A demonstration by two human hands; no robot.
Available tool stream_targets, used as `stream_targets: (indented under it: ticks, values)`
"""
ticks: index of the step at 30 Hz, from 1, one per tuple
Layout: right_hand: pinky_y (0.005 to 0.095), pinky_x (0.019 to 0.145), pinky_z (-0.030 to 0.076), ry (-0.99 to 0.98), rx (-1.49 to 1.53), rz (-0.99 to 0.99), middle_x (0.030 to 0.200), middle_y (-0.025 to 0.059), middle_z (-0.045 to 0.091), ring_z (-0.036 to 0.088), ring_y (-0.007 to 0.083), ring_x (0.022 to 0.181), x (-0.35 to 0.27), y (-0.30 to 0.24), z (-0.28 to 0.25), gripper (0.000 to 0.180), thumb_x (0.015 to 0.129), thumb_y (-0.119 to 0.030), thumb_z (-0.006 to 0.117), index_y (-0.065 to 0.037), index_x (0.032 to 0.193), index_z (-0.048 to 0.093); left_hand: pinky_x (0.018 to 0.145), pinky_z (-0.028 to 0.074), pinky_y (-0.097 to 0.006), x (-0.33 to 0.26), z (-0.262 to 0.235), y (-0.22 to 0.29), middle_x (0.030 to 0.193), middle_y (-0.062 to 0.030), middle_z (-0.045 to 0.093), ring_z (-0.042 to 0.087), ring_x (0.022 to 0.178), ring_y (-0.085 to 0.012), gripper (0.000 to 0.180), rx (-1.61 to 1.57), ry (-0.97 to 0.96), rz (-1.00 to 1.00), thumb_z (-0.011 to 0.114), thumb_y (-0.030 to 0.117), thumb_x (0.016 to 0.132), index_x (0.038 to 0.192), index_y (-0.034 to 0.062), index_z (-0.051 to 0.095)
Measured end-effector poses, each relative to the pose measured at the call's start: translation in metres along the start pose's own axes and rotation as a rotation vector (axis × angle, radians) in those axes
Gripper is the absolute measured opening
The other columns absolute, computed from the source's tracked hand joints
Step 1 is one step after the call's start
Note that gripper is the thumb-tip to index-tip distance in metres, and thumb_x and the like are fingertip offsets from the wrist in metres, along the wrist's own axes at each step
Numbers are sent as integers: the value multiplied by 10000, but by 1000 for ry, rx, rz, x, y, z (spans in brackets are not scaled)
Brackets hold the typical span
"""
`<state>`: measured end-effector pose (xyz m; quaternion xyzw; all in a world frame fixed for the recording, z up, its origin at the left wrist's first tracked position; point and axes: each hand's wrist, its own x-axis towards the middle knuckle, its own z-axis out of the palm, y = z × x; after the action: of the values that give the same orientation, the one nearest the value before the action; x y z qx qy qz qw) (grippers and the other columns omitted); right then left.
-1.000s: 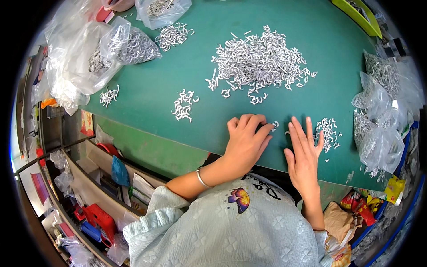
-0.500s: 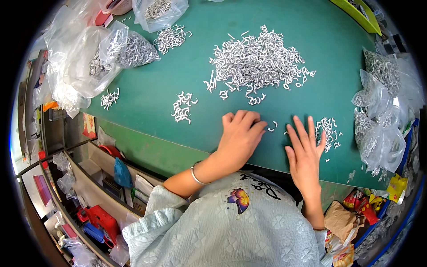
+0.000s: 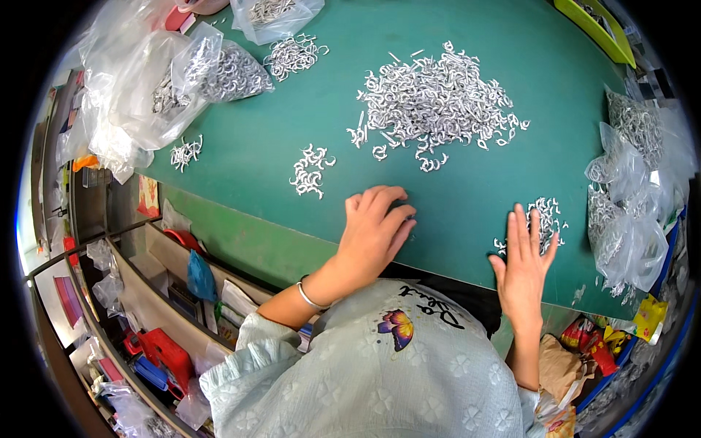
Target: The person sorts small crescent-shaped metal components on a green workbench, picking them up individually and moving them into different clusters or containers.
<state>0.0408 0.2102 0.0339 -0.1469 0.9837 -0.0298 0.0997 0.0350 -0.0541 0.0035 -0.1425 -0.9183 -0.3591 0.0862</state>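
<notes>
My left hand (image 3: pixel 374 228) is over the green table, its fingers loosely bent and apart, with no piece visible in it. The palm side is hidden. My right hand (image 3: pixel 524 266) lies flat with fingers stretched out, against a small pile of silvery curved metal pieces (image 3: pixel 546 219). A few of these pieces (image 3: pixel 499 247) show just left of its fingers. Beyond both hands spreads a large heap of the same small pieces (image 3: pixel 438 98). A smaller group of curved pieces (image 3: pixel 310 171) lies to the left, beyond my left hand.
Clear plastic bags of metal pieces (image 3: pixel 230 69) crowd the far left, beside another small pile (image 3: pixel 293 55). Straighter bits (image 3: pixel 185 153) lie near the left edge. More filled bags (image 3: pixel 621 226) line the right side. A yellow-green tray (image 3: pixel 602 33) stands far right.
My right hand has slid right, up to the small pile, and the loose pieces between my hands are now beside that pile. My left hand has drawn back leftward, its fingers looser.
</notes>
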Motion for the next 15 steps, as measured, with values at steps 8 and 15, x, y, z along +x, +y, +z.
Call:
stream_targets:
  ticks: [8, 15]
  values:
    - [586, 1142, 154, 118, 264, -140, 1546, 121, 306, 217, 348, 1454, 37, -22, -13, 667, 870, -210, 650, -40, 1451, 372, 886, 328, -416, -4, -29, -36, 1128, -122, 520, 501, 1064, -302, 276, 324, 242, -180, 658, -39, 754, 1001, 71, 601]
    - [580, 1133, 196, 86, 237, -358, 1530, 115, 322, 238, 349, 1439, 78, -62, 2, 667, 858, -250, 679, -67, 1437, 402, 915, 324, -382, 8, -23, -10, 1101, -97, 540, 521, 1055, -268, 317, 172, 207, -122, 678, -32, 757, 1049, 79, 628]
